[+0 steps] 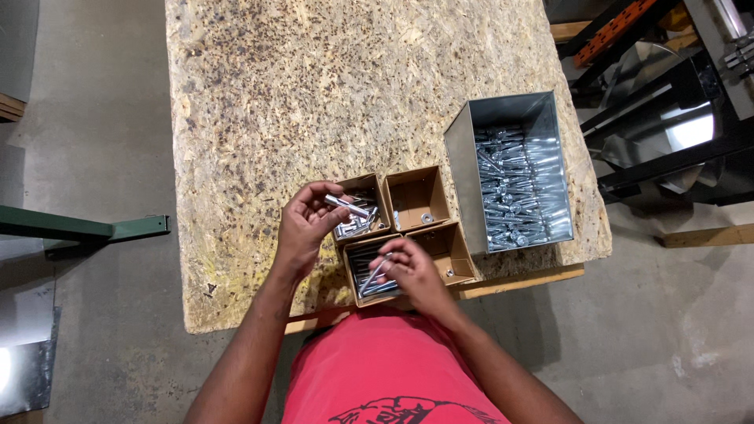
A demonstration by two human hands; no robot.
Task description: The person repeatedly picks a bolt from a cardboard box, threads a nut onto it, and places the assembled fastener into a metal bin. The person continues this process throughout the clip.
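Observation:
Four small open cardboard boxes [430, 228] sit together near the front edge of a chipboard table [314, 102]. My left hand [305, 226] holds a silver bolt [348, 206] over the upper left box, which contains several bolts. My right hand [415, 271] grips another silver bolt [375, 275] over the lower left box, also filled with bolts. The two right boxes are almost bare, each with a small metal piece inside.
A shiny metal bin [514, 173] full of silver bolts stands to the right of the boxes, near the table's right edge. A green metal beam [78, 229] lies at the left above the concrete floor. Dark metal frames and sheet metal [675, 118] crowd the right.

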